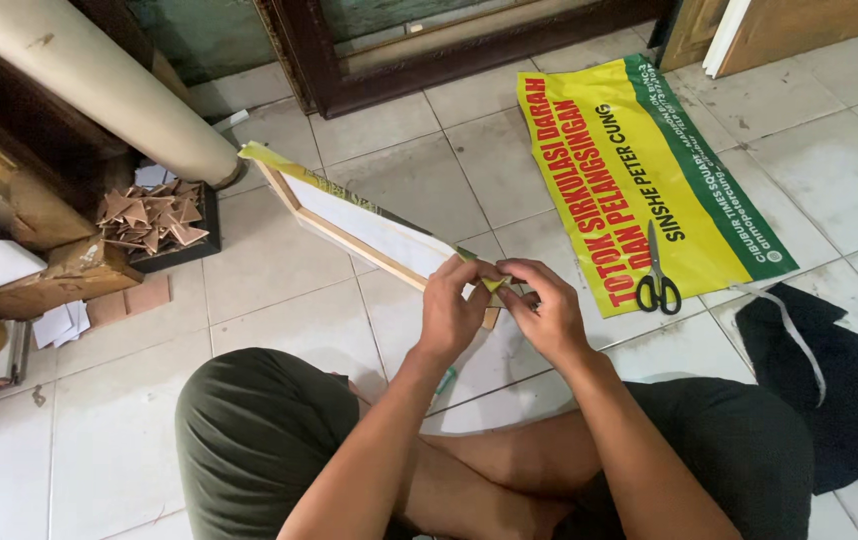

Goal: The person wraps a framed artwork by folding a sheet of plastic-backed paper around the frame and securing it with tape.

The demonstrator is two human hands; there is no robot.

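left hand (452,310): pinching the near corner of the wooden frame (349,225), held tilted over the tiles
right hand (547,312): fingers closed on the same corner
floor room: bare tile on my left
banner (639,180): yellow-green rectangle, flat on my right, scissors (657,285) on its near edge
cardboard corners (152,218): brown pile, far left

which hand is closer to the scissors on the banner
Right. The right hand is at the near corner of the wooden frame, just left of the scissors. The left hand grips the same corner, farther left.
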